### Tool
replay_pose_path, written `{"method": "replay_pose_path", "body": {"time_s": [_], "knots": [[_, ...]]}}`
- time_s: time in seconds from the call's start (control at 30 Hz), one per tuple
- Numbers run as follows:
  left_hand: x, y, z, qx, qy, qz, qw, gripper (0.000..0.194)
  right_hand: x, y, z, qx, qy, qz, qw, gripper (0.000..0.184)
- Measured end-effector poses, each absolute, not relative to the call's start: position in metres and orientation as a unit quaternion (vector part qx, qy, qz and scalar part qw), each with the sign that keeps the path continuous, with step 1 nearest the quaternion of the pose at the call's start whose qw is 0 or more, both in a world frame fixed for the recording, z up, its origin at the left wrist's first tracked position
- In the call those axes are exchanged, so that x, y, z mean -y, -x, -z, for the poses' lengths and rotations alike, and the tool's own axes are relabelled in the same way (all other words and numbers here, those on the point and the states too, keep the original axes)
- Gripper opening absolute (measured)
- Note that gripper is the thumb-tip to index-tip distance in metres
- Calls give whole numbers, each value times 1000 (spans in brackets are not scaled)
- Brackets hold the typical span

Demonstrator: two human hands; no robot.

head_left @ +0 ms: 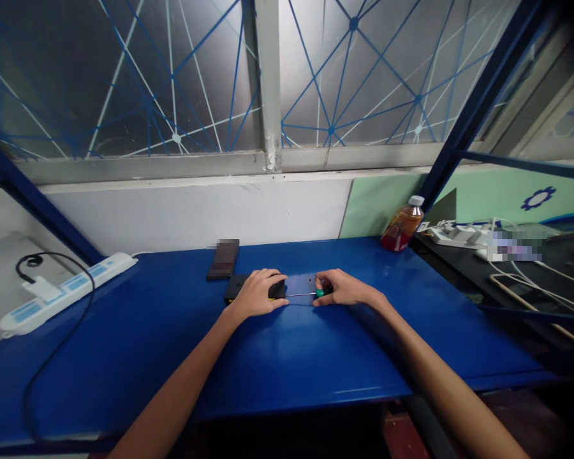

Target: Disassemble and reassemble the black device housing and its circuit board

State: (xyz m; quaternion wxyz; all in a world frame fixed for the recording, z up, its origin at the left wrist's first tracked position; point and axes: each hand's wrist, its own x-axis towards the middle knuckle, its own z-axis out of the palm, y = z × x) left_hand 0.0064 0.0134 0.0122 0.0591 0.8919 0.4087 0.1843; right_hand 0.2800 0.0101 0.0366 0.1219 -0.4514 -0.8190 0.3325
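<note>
On the blue desk [287, 357], my left hand [261, 292] is closed over a black box-like object [236, 287] with a bit of yellow along its lower edge. What the object is, I cannot make out. My right hand [337, 288] grips a screwdriver by its green and black handle [320, 293]. The thin metal shaft [300, 294] points left, its tip reaching the right end of the black object. Behind the shaft lies a pale, flat patch [299, 282], perhaps a clear sheet. My right fingers partly hide the handle.
A dark phone [223, 259] lies behind the black object. At the left is a white power strip [69, 293] with a black cable [93, 306] looping over the desk. A drink bottle [402, 224] leans at the back right, beside a black surface with cables [521, 280].
</note>
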Motion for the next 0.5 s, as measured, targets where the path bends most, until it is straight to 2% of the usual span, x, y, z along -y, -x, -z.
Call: {"method": "replay_pose_path", "body": {"time_s": [0.13, 0.37, 0.5], "knots": [[-14, -7, -12, -405, -894, -182, 59, 55, -10, -279, -40, 835, 439, -299, 142, 40], [-13, -6, -12, -405, -894, -182, 58, 55, -12, -282, -41, 846, 442, -281, 101, 49], [-13, -6, -12, -406, -894, -181, 58, 55, -13, -282, -39, 835, 457, -286, 111, 45]]}}
